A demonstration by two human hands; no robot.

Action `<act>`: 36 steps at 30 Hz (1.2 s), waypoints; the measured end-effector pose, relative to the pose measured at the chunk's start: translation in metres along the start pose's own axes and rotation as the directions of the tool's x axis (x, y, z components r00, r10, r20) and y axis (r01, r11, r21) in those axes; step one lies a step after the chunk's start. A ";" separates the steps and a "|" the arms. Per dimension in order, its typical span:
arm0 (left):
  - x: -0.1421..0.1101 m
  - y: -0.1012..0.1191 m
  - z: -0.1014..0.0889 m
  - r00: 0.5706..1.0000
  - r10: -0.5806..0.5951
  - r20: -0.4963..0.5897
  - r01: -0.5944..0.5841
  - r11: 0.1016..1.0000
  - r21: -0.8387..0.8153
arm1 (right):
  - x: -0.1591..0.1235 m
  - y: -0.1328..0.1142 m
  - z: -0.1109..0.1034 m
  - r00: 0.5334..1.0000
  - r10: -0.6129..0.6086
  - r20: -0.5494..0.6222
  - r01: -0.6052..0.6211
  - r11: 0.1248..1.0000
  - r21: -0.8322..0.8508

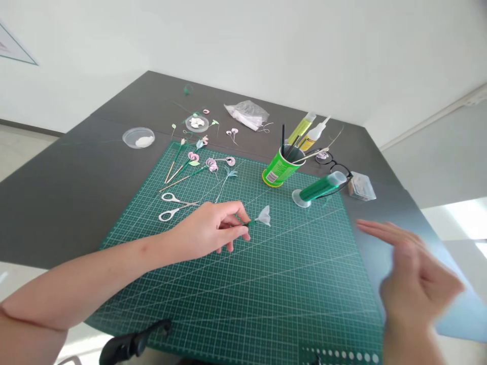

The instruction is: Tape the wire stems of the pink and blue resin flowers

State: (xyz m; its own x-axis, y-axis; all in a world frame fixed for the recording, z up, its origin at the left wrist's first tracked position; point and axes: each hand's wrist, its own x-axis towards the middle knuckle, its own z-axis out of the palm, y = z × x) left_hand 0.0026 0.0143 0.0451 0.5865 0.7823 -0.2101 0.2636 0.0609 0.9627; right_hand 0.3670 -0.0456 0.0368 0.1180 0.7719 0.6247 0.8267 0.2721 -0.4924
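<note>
My left hand (216,228), closed in a pinch above the cutting mat (297,274), holds a small artificial flower (264,216) by its stem. The flower has pale, whitish translucent petals and green wrapping just below them; most of the stem is hidden by my fingers. To the right, over the mat's edge, my right hand (411,274) is blurred by motion. Its fingers stretch out to the left, and nothing shows in them. White-handled scissors (171,207) lie beside my left wrist. A spool of green thread (319,187) lies tilted beyond the flower.
A green can (281,170) with tools stands behind, near a glue bottle (315,134), glasses (335,166) and a clear box (361,186). Several small flowers (193,157) on sticks lie back left. Further off are clear dishes (131,138) and a plastic bag (247,112).
</note>
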 end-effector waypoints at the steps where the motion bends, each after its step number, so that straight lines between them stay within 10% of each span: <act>1: 0.004 -0.002 0.001 1.000 -0.027 0.006 0.028 0.995 -0.093 | 0.012 -0.016 0.015 0.981 -0.040 0.190 0.023 0.995 0.093; 4: 0.018 -0.011 0.006 1.000 -0.026 -0.001 0.024 0.957 -0.288 | 0.035 -0.049 0.066 0.713 -0.061 0.698 -0.099 0.977 0.187; 7: 0.035 -0.022 0.012 0.999 -0.024 -0.025 0.012 0.922 -0.387 | 0.035 -0.055 0.111 0.561 -0.036 0.827 -0.302 0.921 0.245; 11: 0.055 -0.029 0.014 0.998 0.013 -0.055 -0.035 0.909 -0.415 | 0.022 -0.052 0.142 0.503 0.003 0.864 -0.765 0.468 0.443; 14: 0.064 -0.033 0.013 0.995 0.057 -0.084 -0.087 0.901 -0.426 | 0.016 -0.051 0.147 0.508 0.004 0.861 -0.856 0.116 0.504; 22: 0.063 -0.047 0.014 0.998 -0.063 0.000 0.056 0.892 -0.448 | 0.011 -0.050 0.140 0.308 -0.047 0.950 -0.951 -0.012 0.308; 30: 0.064 -0.047 0.009 0.994 -0.111 -0.009 0.096 0.890 -0.445 | 0.012 -0.058 0.133 0.376 0.048 0.926 -0.909 0.212 0.358; 36: 0.065 -0.050 0.009 0.989 -0.148 0.030 0.146 0.890 -0.431 | 0.010 -0.053 0.131 0.532 0.069 0.844 -0.772 0.449 0.450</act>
State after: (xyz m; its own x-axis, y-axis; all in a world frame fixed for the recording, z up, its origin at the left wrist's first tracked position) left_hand 0.0341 0.0563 -0.0182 0.5641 0.7455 -0.3549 -0.0098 0.4358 0.9000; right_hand 0.2519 0.0231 -0.0099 -0.3444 0.9143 -0.2132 0.0326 -0.2153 -0.9760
